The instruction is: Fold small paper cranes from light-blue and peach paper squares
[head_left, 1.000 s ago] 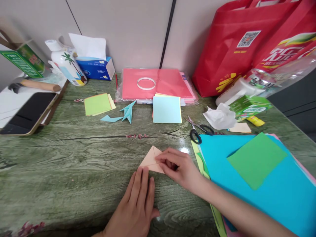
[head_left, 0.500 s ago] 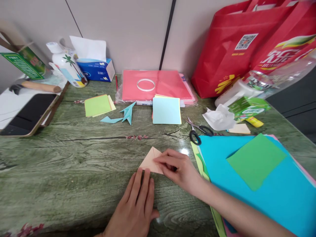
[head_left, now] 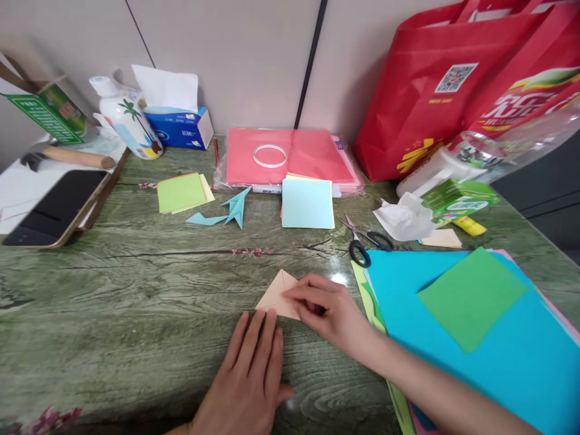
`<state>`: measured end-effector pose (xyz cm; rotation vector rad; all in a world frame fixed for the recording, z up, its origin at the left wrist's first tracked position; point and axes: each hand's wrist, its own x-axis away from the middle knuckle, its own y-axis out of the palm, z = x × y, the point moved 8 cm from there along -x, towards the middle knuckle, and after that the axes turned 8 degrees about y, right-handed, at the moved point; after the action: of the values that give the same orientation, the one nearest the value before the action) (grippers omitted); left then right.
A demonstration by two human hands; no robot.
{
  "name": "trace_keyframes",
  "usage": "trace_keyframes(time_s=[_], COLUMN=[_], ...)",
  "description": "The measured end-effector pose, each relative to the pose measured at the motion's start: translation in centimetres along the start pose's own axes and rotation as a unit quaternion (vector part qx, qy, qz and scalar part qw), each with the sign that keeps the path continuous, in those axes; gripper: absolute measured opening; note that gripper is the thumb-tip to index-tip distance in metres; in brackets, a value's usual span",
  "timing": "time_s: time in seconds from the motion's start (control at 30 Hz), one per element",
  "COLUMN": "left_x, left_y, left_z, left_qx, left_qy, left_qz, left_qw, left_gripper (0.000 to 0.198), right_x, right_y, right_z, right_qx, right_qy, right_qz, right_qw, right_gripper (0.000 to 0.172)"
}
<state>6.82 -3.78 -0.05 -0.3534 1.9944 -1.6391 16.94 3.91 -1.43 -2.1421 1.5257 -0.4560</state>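
Observation:
A small peach paper [head_left: 275, 295], folded to a triangle with a crease near its top corner, lies on the green wood-patterned table [head_left: 136, 338]. My right hand [head_left: 333, 308] pinches the paper's right side between thumb and fingers. Flat on the table, my left hand [head_left: 254, 368] has its fingers stretched out, and its fingertips touch the paper's lower edge. Beyond the hands stand a folded blue paper figure [head_left: 235, 208] and a stack of light blue paper squares [head_left: 307, 203].
Scissors [head_left: 360, 241] lie right of the squares, by a crumpled tissue [head_left: 405, 217]. Large blue sheets [head_left: 408, 302] carry a green square [head_left: 473, 299] at right. A tape ring [head_left: 270, 156] rests on packaged red paper [head_left: 308, 157]. A phone [head_left: 57, 208] lies left; a red bag [head_left: 421, 103] stands behind.
The view has shifted very slightly. Both hands and the peach paper keep nearly the same position.

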Motion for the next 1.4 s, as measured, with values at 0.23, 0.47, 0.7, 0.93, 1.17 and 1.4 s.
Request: trace_keyframes(time_s=[0.23, 0.47, 0.7, 0.93, 1.17, 1.4], left_x=[-0.8, -1.9, -2.5, -2.6, -2.8, -2.9], left_y=[0.4, 0.1, 0.5, 1.2, 1.8, 1.9], left_z=[-0.7, -0.8, -0.1, 0.5, 0.8, 1.0], left_qx=[0.006, -0.01, -0.023, -0.04, -0.006, 0.02], left_qy=[-0.045, -0.039, -0.048, -0.062, -0.056, -0.063], left_qz=[0.002, 0.001, -0.049, -0.098, -0.179, -0.21], left_qw=[0.999, 0.999, 0.997, 0.992, 0.982, 0.976], left_gripper=[0.04, 0.037, 0.054, 0.076, 0.104, 0.103], right_x=[0.0, 0.2, 0.4, 0.8, 1.5, 2.6], right_y=[0.1, 0.4, 0.2, 0.6, 0.6, -1.0], right_z=[0.2, -0.2, -0.9, -1.9, -2.1, -1.9], right_qx=[0.01, 0.033, 0.098, 0.185, 0.287, 0.21], right_qy=[-0.008, -0.043, -0.077, -0.095, -0.083, -0.082], right_qz=[-0.002, -0.027, -0.064, -0.108, -0.134, -0.133], right_qw=[1.0, 0.998, 0.99, 0.972, 0.945, 0.965], right_gripper=[0.021, 0.01, 0.006, 0.009, 0.016, 0.009])
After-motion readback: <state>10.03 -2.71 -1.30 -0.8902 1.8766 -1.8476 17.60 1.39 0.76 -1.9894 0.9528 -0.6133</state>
